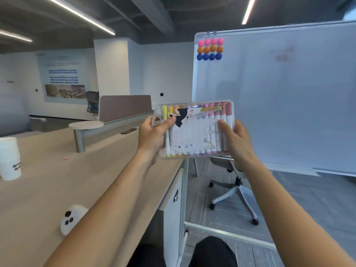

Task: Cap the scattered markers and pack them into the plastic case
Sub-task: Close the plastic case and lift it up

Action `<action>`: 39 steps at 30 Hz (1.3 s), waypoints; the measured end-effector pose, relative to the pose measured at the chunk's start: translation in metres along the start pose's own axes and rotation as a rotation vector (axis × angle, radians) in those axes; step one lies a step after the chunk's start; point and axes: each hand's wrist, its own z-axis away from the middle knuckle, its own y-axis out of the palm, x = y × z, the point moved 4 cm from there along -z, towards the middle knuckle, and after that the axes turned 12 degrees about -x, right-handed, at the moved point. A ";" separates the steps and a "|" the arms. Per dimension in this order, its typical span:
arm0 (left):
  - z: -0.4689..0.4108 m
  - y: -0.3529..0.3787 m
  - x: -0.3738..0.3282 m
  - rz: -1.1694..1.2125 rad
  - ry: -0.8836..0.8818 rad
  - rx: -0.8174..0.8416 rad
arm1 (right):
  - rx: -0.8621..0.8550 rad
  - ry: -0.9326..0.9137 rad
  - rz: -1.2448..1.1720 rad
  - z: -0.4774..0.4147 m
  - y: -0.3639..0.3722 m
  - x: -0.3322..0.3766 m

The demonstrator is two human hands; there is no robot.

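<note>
A person seated at a pale wooden bench [57, 180] holds a clear plastic case [194, 130] up in the air with both hands. The left grip [154, 135] wraps the case's left end, thumb pressed on the lid and fingers curled underneath. The right grip [237, 139] pinches the right end the same way, thumb on top. Between the two grips the case looks closed, with a full row of markers [217, 114] inside, all seemingly capped, running from yellow by the left grip to pink and brown by the right.

This looks like the final step: packing seems done, and the case is being pressed closed or checked. The next move probably calls for making sure the lid has latched, then setting the case down on the bench below the left grip. A small pink object [65, 158] lies on the bench well to the left of the left grip; it is too small to tell whether it is a stray cap.

A torn white label [190, 132] covers the lid, with a black shape and a line of small dark characters, too blurred to read. A paper cup [9, 158] far left of the grips has dark print, also unreadable. Beyond the right grip stands a whiteboard [279, 93] with pink, orange and blue magnets [210, 48] and faint, illegible marks.
</note>
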 end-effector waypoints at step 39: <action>0.043 0.381 0.242 -0.620 -0.056 0.503 | -0.497 0.010 0.285 -0.215 -0.314 -0.196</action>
